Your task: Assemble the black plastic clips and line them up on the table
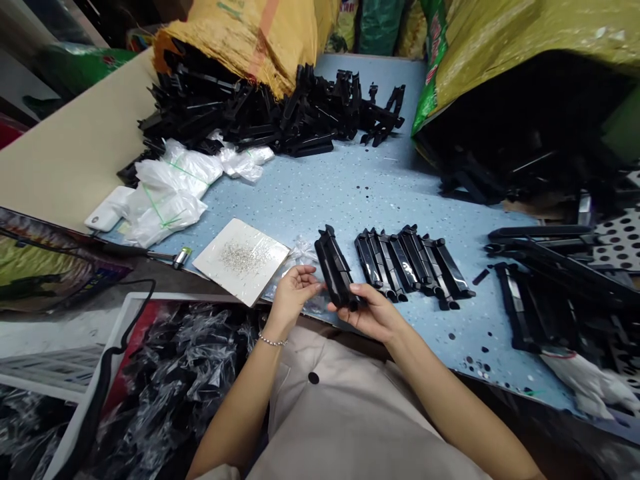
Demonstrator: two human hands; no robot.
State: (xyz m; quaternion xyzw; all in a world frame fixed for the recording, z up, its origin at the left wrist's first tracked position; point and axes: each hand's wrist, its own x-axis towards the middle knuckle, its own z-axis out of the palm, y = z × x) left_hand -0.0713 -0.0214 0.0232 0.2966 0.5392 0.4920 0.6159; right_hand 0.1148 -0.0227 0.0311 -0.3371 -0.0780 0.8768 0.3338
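My right hand [373, 313] grips the near end of a long black plastic part [334, 267] that points away from me over the blue table [350, 187]. My left hand [293, 290] is just left of the part with its fingers curled and pinched together; what they pinch is too small to make out. A white square sheet [241, 260] strewn with tiny metal pieces lies left of that hand. Beside it lies a clear plastic bag [300, 257]. To the right of the held part, a row of several similar black parts [413, 263] lies side by side.
A heap of black parts [260, 110] spills from a yellow sack [240, 33] at the back, beside white bags [170, 190]. A second sack [525, 60] and more black parts [550, 267] fill the right. A bin of bagged parts [170, 387] stands at lower left.
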